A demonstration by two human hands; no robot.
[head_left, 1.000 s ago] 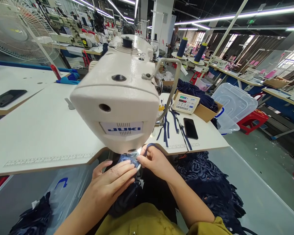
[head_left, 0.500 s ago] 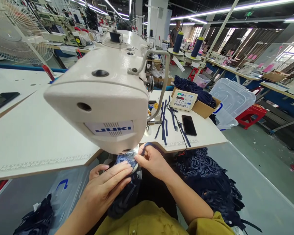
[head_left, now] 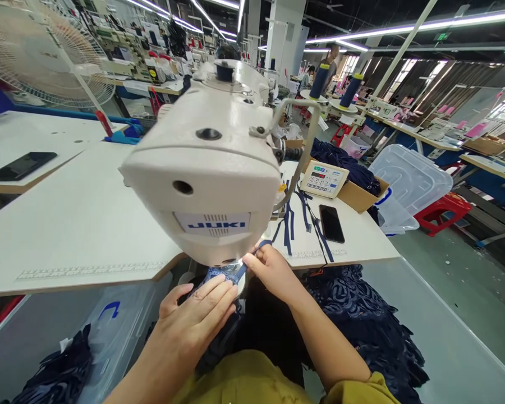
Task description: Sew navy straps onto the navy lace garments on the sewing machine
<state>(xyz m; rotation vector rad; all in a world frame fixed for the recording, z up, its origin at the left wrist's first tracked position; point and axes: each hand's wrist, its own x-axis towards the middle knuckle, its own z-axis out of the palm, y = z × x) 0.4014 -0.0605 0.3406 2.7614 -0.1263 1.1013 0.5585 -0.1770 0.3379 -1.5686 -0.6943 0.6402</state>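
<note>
A cream JUKI sewing machine fills the middle of the view. Under its head lies dark blue lace fabric. My left hand lies flat on that fabric, fingers stretched toward the needle area. My right hand pinches a narrow blue strap beside the presser foot, fingers closed on it. The needle itself is hidden by the machine head. More dark lace fabric hangs over my lap and to the right.
Several blue straps, a black phone and a control panel on a cardboard box lie on the white table. A clear bin, a fan, thread cones and other people stand behind.
The view shifted slightly. My right hand moved the strap a little closer to the presser foot; my left hand stays flat on the fabric.
</note>
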